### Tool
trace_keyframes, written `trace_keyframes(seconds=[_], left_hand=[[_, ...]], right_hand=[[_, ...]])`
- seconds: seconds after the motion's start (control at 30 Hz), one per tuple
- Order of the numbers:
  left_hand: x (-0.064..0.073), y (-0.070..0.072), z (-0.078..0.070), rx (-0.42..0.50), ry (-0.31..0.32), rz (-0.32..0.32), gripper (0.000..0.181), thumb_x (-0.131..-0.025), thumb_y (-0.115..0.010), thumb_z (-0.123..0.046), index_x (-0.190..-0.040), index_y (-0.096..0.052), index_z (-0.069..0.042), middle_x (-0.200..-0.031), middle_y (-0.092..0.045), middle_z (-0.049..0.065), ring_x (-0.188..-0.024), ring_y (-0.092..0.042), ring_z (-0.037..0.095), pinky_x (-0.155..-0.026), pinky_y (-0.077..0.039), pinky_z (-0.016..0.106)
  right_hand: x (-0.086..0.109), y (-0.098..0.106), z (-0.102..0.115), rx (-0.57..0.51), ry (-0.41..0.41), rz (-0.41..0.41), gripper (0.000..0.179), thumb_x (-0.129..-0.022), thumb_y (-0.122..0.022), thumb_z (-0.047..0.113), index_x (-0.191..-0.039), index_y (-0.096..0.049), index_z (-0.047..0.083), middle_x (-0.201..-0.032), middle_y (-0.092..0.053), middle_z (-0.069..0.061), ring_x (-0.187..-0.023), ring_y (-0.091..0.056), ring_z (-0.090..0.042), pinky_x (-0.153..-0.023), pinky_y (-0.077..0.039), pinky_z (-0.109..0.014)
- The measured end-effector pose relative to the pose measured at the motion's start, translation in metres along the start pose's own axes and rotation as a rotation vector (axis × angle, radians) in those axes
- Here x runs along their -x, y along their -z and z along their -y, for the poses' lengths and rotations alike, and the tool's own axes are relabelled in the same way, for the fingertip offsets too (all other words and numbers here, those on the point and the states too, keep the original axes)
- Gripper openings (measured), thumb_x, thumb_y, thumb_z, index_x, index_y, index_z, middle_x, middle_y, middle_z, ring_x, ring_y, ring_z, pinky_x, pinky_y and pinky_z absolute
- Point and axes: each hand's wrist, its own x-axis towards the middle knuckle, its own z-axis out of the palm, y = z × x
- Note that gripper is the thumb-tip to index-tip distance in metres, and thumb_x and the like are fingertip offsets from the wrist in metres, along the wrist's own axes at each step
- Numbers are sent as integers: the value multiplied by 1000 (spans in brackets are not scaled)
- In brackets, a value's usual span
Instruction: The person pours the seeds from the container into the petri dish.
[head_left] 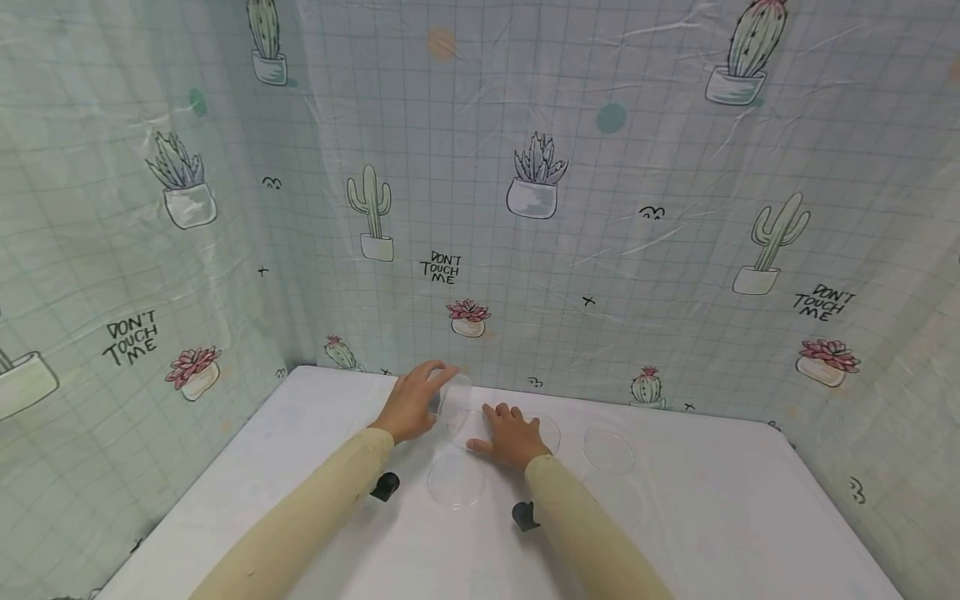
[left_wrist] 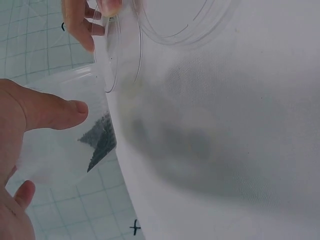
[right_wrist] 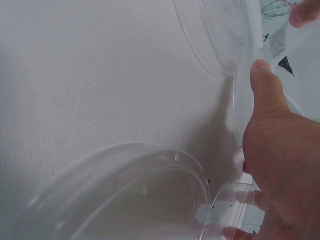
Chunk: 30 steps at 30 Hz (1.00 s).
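Note:
My left hand (head_left: 416, 400) holds a clear plastic bag (left_wrist: 55, 150) above the table's far edge. Dark grains (left_wrist: 100, 142) lie gathered in one corner of the bag. To its right my right hand (head_left: 510, 437) is low over the table, fingers spread, with the thumb at the rim of a clear round dish (right_wrist: 245, 110). Nearer the table's front lies another clear round dish (head_left: 457, 483). One more dish (head_left: 551, 429) sits just right of my right hand, partly hidden by it. What the right fingertips press on is hard to see.
Further right on the white table (head_left: 712, 517) lies a clear round dish (head_left: 609, 450), with a fainter round outline below it. A curtain (head_left: 540, 283) printed with cacti hangs behind the table and along its sides. Black wrist devices (head_left: 386, 486) show under both forearms.

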Motion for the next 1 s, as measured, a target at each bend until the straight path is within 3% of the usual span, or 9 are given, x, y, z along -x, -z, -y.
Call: trace_keyframes(seconds=[1.0], left_hand=[[-1,-5,-5,-50,-82,-23,91,-67,-80,5,-144,-45,-28,-142,-47,6,-133,-45,26,-101,-44,50]], right_hand=[[1,1,0,-16,-9,28,83,-84,-54,70,-147,-41,17,-140,-48,-10,-129,-47,-32,-98,-41,-68]])
